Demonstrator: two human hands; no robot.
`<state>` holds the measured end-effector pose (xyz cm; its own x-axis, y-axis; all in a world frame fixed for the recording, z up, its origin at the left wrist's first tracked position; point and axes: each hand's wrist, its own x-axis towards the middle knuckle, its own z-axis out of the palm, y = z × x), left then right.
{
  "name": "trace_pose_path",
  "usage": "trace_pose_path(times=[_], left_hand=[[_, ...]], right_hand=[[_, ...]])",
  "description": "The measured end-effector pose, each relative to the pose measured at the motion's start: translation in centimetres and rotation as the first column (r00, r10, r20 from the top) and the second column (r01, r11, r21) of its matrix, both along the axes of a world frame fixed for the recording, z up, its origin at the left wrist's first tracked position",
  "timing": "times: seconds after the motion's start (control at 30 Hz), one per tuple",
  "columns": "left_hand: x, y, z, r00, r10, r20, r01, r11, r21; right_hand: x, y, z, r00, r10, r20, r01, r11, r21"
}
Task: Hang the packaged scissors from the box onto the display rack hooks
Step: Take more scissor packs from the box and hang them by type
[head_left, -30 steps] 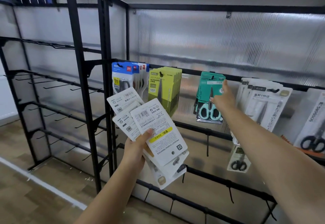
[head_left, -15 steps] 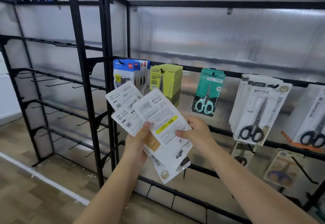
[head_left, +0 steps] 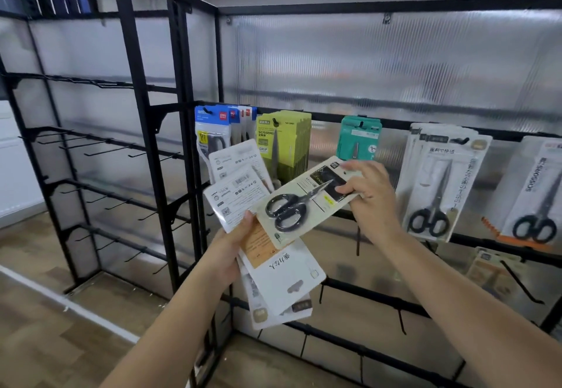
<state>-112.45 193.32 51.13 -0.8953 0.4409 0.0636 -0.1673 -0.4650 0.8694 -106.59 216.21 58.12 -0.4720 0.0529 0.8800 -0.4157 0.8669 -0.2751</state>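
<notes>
From the head camera, the left hand (head_left: 234, 247) grips a fanned stack (head_left: 243, 193) of carded scissors, backs toward the viewer, thumb clamped across them. The right hand (head_left: 369, 193) pinches the hanging end of one pack (head_left: 307, 202), face up and slanted, its lower corner overlapping the stack.

The pack looks light and stiff, a flat card under a slick blister; the top edge by the hang hole is probably the best place to hold it, so the hole can be steered onto a hook.

Above the hands hang blue packs (head_left: 213, 135), green packs (head_left: 284, 144) and a teal pack (head_left: 360, 138); right of the right hand hang white packs (head_left: 441, 180). A bare hook (head_left: 358, 243) seems to hang just below the right hand, though it is dim. Filled hooks crowd the rail (head_left: 501, 136); the box is out of sight.
</notes>
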Motion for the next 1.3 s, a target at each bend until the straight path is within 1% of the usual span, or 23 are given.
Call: trace_pose_path(times=[0.07, 0.13, 0.2, 0.23, 0.27, 0.3, 0.33, 0.37, 0.4, 0.43, 0.47, 0.5, 0.57, 0.6, 0.63, 0.7, 0.77, 0.8, 0.9, 0.97, 1.13, 1.23, 1.3], left_hand=[[0.4, 0.5, -0.1, 0.999, -0.047, -0.027, 0.046, 0.998, -0.033], [0.7, 1.0, -0.2, 0.998, -0.064, -0.026, 0.062, 0.996, -0.064], [1.1, 1.6, -0.5, 0.998, -0.053, -0.017, 0.052, 0.997, -0.063], [1.3, 1.8, -0.7, 0.999, -0.043, -0.009, 0.043, 0.998, -0.056], [1.5, 2.0, -0.8, 0.999, -0.033, -0.005, 0.033, 0.998, -0.052], [1.7, 2.2, -0.9, 1.000, -0.025, -0.008, 0.025, 0.998, -0.052], [1.9, 2.4, -0.9, 1.000, -0.017, -0.015, 0.016, 0.999, -0.050], [2.1, 2.6, -1.1, 1.000, -0.006, -0.025, 0.005, 0.999, -0.046], [2.3, 2.9, -1.2, 0.999, 0.004, -0.036, -0.005, 0.999, -0.045], [2.5, 3.2, -1.3, 0.999, 0.009, -0.049, -0.012, 0.999, -0.045], [2.7, 3.5, -1.4, 0.998, 0.012, -0.061, -0.015, 0.999, -0.045], [2.7, 3.8, -1.7, 0.997, 0.016, -0.070, -0.019, 0.999, -0.049], [2.9, 4.5, -2.3, 0.997, 0.035, -0.075, -0.040, 0.996, -0.078], [2.9, 4.8, -2.8, 0.996, 0.050, -0.071, -0.057, 0.993, -0.100], [3.0, 5.1, -3.3, 0.996, 0.064, -0.063, -0.071, 0.991, -0.117], [3.0, 5.5, -4.6, 0.996, 0.084, -0.025, -0.086, 0.987, -0.134], [3.0, 5.6, -6.1, 0.993, 0.115, 0.037, -0.109, 0.983, -0.148], [3.0, 5.5, -6.9, 0.989, 0.134, 0.060, -0.123, 0.979, -0.163], [3.0, 5.4, -8.9, 0.984, 0.170, 0.056, -0.153, 0.961, -0.230], [3.0, 5.6, -9.9, 0.981, 0.185, 0.055, -0.166, 0.955, -0.245], [2.8, 7.0, -11.1, 0.979, 0.188, 0.075, -0.165, 0.956, -0.241], [2.7, 7.9, -11.3, 0.982, 0.179, 0.061, -0.157, 0.953, -0.260], [2.6, 8.6, -11.5, 0.982, 0.176, 0.062, -0.155, 0.953, -0.261]], right_hand=[[0.0, 0.3, -0.1, 0.997, -0.052, 0.054, 0.054, 0.998, -0.028], [0.1, 0.3, -0.5, 0.994, -0.051, 0.094, 0.059, 0.994, -0.091], [0.4, 0.0, -0.6, 0.988, 0.053, 0.144, -0.016, 0.969, -0.247], [0.6, -0.1, -0.4, 0.974, 0.133, 0.183, -0.060, 0.932, -0.359], [0.7, -0.2, -0.2, 0.944, 0.235, 0.231, -0.097, 0.868, -0.487], [0.9, -0.2, -0.1, 0.889, 0.373, 0.265, -0.132, 0.763, -0.633], [0.9, 0.1, 0.0, 0.801, 0.536, 0.266, -0.144, 0.604, -0.784], [1.0, 0.6, 0.0, 0.684, 0.694, 0.225, -0.126, 0.416, -0.901], [1.2, 1.0, -0.1, 0.583, 0.796, 0.163, -0.095, 0.266, -0.959], [1.4, 1.3, -0.3, 0.526, 0.842, 0.121, -0.084, 0.193, -0.978], [1.5, 1.4, -0.6, 0.520, 0.847, 0.111, -0.095, 0.187, -0.978], [1.5, 1.3, -1.0, 0.555, 0.824, 0.119, -0.114, 0.217, -0.970], [1.4, 1.0, -2.1, 0.679, 0.719, 0.146, -0.112, 0.298, -0.948], [1.3, 1.0, -2.8, 0.737, 0.659, 0.149, -0.085, 0.310, -0.947], [1.2, 1.3, -3.5, 0.781, 0.607, 0.147, -0.048, 0.293, -0.955], [1.2, 2.4, -5.2, 0.832, 0.540, 0.130, 0.030, 0.189, -0.982], [1.7, 4.1, -7.4, 0.857, 0.505, 0.104, 0.081, 0.068, -0.994], [2.2, 4.9, -8.6, 0.867, 0.483, 0.122, 0.113, 0.049, -0.992], [4.1, 7.2, -12.2, 0.874, 0.400, 0.275, 0.240, 0.135, -0.961], [5.6, 8.9, -14.0, 0.869, 0.361, 0.338, 0.297, 0.166, -0.940], [7.9, 13.5, -14.7, 0.908, 0.249, 0.337, 0.321, 0.104, -0.941], [7.7, 16.0, -13.9, 0.908, 0.185, 0.377, 0.360, 0.118, -0.925], [7.1, 17.4, -13.6, 0.893, 0.167, 0.417, 0.393, 0.159, -0.906]])
